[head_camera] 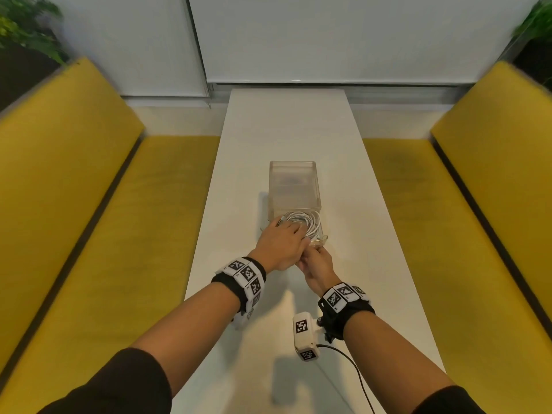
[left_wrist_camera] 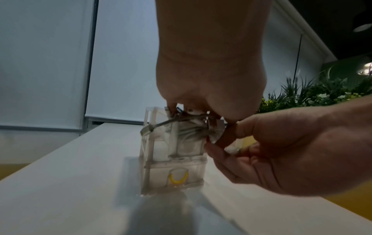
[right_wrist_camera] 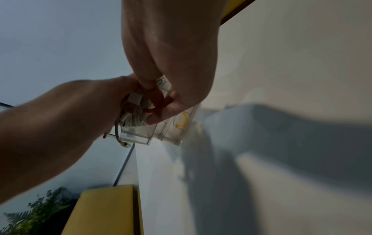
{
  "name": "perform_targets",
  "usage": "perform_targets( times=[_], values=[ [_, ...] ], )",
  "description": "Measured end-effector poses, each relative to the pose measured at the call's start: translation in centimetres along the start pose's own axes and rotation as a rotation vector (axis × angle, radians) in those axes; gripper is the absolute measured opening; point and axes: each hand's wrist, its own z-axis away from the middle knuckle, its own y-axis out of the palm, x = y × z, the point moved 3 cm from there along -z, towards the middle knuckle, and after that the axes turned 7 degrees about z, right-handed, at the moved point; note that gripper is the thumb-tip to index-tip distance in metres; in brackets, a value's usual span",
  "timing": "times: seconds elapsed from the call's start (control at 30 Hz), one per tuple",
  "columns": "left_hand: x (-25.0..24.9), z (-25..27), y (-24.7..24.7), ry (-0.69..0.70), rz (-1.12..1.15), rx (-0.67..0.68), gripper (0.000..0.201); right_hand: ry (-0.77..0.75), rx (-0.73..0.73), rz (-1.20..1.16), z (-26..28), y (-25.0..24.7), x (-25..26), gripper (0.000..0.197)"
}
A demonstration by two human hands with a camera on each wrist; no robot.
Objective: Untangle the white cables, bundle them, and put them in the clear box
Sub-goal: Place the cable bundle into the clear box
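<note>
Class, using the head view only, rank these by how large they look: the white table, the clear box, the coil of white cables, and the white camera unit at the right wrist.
1. white table
2. clear box
3. coil of white cables and camera unit: they look alike, and the unit sits nearer the camera, so unranked.

two hands point(head_camera: 280, 246) point(head_camera: 318, 265), one clear box point(head_camera: 294, 186), two yellow benches point(head_camera: 98, 204) point(head_camera: 466, 198).
</note>
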Motion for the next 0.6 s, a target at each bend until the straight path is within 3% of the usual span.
perform_targets(
  times=[0.07,0.27,0.47,0.6],
  values=[
    [0.0,-0.7,0.0,-0.053,0.022,0.046,0.053,0.004,0.003,0.004,0.1,0.0,0.1,0.011],
    [-0.4,-2.0,0.2,-0.24,0.159,0.173,0.068,0.007,0.042,0.017,0.6,0.2,0.4,0.022],
    [-1.3,-3.9,0.7,-0.432,0.161,0.151,0.062,0.035,0.007,-0.007,0.7,0.2,0.2,0.029],
    [-1.8,-5.1,0.1,-0.473,-0.03,0.095,0.053,0.052,-0.022,0.048,0.7,0.2,-0.3,0.031]
  ],
)
